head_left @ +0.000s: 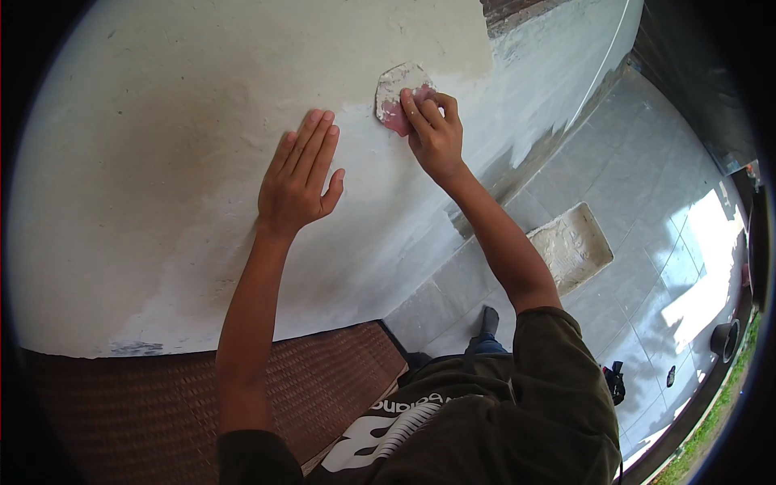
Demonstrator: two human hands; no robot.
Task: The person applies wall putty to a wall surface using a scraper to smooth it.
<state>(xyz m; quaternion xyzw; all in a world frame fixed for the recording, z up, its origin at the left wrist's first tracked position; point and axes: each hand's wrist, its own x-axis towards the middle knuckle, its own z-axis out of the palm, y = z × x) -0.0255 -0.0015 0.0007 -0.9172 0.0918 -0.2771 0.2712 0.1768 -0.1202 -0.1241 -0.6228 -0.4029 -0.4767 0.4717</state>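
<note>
My left hand (299, 179) lies flat against the pale wall (194, 145), its fingers stretched out and pointing up. To its right, my right hand (435, 136) grips a pink scraper (396, 117) crusted with whitish paste. The scraper rests against the wall surface, with my fingers over its lower right part. On the tiled floor below my right forearm stands a rectangular tray (572, 246) holding whitish paste; my forearm hides part of its left side.
A brown woven mat (162, 404) covers a surface at the lower left. Grey floor tiles (614, 178) run along the wall's base. Farther right are a dark round container (725, 341), a black item (614, 382) and a grass strip. Exposed brick (508, 10) shows at the top.
</note>
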